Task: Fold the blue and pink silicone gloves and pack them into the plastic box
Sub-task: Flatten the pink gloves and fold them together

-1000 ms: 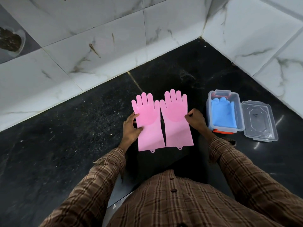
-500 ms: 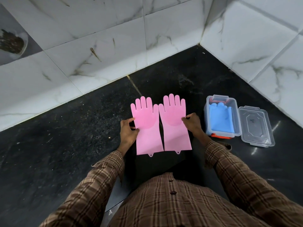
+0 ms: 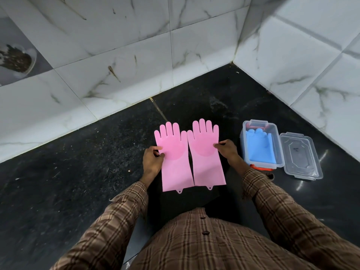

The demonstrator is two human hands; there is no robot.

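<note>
Left hand [image 3: 153, 161]: thumb and fingers pinch the outer edge of the left pink glove [image 3: 174, 158] at palm level. Right hand [image 3: 227, 150]: fingers curled, pinching the outer edge of the right pink glove [image 3: 207, 155], also at palm level. Both sleeves are brown plaid.

Pink gloves: lying flat, side by side, fingers pointing away from the person toward the wall, cuffs nearest the body. Inner edges touching or just overlapping along the cuffs; cannot tell which. Each cuff has a small hanging tab at its end. Neither glove is folded.

Surface under the gloves: black speckled stone floor [image 3: 78, 182], meeting white marbled wall tiles [image 3: 116, 55] in a corner.

To the right of the right hand: clear plastic box [image 3: 242, 145], open, with orange latches at its ends. Blue gloves [image 3: 260, 146] lie inside it, fingers pointing away. Clear lid [image 3: 301, 155] lies just beside the box on its right, on the floor.
</note>
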